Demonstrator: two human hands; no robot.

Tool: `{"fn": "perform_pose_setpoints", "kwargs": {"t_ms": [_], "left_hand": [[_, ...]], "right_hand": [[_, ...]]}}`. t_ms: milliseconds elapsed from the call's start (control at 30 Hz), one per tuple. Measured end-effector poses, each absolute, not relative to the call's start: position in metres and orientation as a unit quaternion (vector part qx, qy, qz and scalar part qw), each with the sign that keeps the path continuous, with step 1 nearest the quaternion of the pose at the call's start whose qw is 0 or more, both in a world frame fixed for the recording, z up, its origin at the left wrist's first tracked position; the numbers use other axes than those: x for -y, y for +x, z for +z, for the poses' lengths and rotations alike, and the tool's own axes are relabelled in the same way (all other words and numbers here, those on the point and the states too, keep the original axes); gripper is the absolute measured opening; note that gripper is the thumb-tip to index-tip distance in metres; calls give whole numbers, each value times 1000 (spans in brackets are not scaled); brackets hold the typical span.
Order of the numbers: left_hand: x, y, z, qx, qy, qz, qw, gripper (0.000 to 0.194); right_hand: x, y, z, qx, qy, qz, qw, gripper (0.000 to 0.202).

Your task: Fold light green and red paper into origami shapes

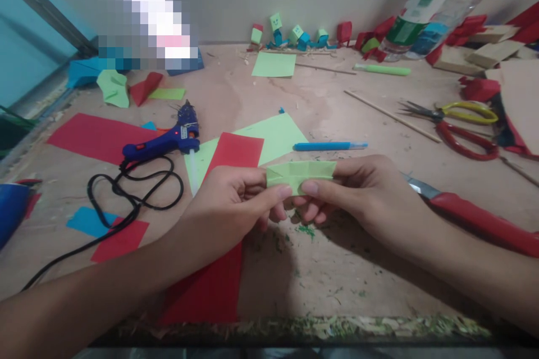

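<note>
A folded strip of light green paper (pixel 301 170) is held up over the table between both hands. My left hand (pixel 244 193) pinches its left end, thumb in front and fingers behind. The right end is gripped the same way by my right hand (pixel 357 185), the two thumbs close together on the lower edge. Creases run across the strip. Below and left of the hands lies a long red paper strip (pixel 236 151), partly hidden by my left forearm, over a light green sheet (pixel 278 134). A blue pen (pixel 330 146) rests just beyond the strip.
A blue hot glue gun (pixel 162 143) with a looped black cord (pixel 135 202) lies at left. At right are scissors (pixel 467 123) and a red-handled cutting tool (pixel 484 219). Small paper figures (pixel 298 37) line the wall near plastic bottles (pixel 415 17). A thin stick (pixel 391 115) lies behind the pen.
</note>
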State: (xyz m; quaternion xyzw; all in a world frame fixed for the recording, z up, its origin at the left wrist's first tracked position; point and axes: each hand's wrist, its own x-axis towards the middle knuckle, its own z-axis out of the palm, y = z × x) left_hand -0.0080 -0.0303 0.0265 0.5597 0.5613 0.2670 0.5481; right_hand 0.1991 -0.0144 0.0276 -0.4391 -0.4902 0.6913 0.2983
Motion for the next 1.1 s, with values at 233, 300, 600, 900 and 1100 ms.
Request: {"fn": "perform_pose_setpoints", "kwargs": {"t_ms": [233,300,600,900,1100], "left_hand": [[31,-9,28,-525,557,321,558,17],[32,-9,28,-522,549,359,546,10],[39,-9,33,-476,626,403,469,11],[37,-12,35,-476,639,408,446,6],[37,-13,34,-483,621,410,461,9]], "right_hand": [[14,200,27,503,-439,687,287,13],[14,202,28,535,-441,671,263,13],[24,198,40,720,-398,498,274,11],[24,197,37,706,-380,518,299,17],[26,200,34,708,-388,512,293,17]]}}
